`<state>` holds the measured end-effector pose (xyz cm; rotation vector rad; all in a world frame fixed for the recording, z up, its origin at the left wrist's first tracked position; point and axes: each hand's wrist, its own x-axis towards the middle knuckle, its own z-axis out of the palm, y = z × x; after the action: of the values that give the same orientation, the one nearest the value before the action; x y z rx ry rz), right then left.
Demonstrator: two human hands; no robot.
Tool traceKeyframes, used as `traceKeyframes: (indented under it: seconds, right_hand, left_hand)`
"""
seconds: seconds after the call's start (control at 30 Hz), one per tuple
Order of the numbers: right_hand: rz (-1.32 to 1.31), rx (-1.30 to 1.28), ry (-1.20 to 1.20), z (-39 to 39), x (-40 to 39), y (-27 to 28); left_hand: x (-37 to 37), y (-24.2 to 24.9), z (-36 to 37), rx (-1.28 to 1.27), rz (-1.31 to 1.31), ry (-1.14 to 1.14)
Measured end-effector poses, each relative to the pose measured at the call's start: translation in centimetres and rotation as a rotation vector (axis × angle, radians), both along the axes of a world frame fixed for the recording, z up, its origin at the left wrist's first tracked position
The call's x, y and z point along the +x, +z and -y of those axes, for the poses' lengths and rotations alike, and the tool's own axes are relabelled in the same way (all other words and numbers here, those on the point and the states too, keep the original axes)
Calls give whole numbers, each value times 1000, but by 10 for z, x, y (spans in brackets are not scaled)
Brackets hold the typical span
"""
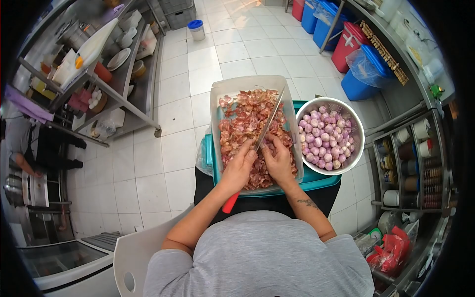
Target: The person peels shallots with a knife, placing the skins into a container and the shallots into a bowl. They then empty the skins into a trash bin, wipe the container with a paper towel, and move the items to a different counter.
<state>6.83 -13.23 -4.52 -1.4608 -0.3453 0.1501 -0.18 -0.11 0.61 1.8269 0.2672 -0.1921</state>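
Note:
My left hand (241, 167) grips a long knife (269, 123) with a red handle; the blade points up and away over a clear plastic tub (246, 84) full of reddish shallot skins (242, 121). My right hand (279, 161) sits close beside the left, over the tub, fingers closed around a small shallot that is mostly hidden. The tub rests on a teal tray (321, 180) across my lap. To the right, a metal colander (356, 151) holds several peeled purple shallots (325, 137).
Steel shelves (123, 79) with dishes and containers stand at left, where another person's arm (22, 163) shows. Blue bins (363, 74) and a red cooler (349, 44) sit upper right. A jar rack (415, 168) is at right, a white chair (136, 255) behind me.

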Motion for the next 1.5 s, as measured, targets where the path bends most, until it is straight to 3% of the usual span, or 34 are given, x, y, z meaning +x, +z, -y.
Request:
traceKeyframes:
  seconds: [0.07,0.17,0.27,0.4,0.5,0.7,0.87,0.93,1.03,1.1,1.17,1.23,1.37,1.5]
  right_hand:
    - [-64,35,36,3,1,6]
    - [-187,43,198,13,6,17]
    - [-281,120,269,15,7,19]
    - [-278,134,290,15,9,16]
    - [-339,219,332,22,12,7]
    - [-437,383,317,19,12,17]
    - [-404,361,242,13,7,11]
    - [-376,306,226,13,6,13]
    - [-345,240,218,12,6,13]
    - [-319,202,219,13,6,15]
    - [-283,165,221,14,6,21]
    - [-371,295,232,15,7,21]
    - [-429,417,275,18,11,16]
    - [-405,416,261,15,10,18]
  left_hand:
    - [-1,17,-6,-244,-143,-1]
    - [0,21,-18,-557,-149,-8]
    - [-3,24,-23,-627,-182,-7]
    - [-5,25,-24,-607,-173,-5]
    - [-4,12,-38,-445,-105,124]
    - [-13,-3,-41,-326,-176,-47]
    - [-17,21,-12,-40,-1,19]
    - [-15,32,-9,-10,-94,-61]
    - [-12,24,-2,-21,89,-103]
    - [-2,-17,-5,342,541,-66]
    - [-2,-20,-6,279,481,-45]
    - [-15,18,-6,-203,-94,-39]
    - [-14,29,-13,-200,-64,70]
    - [-15,24,-14,-148,-61,13]
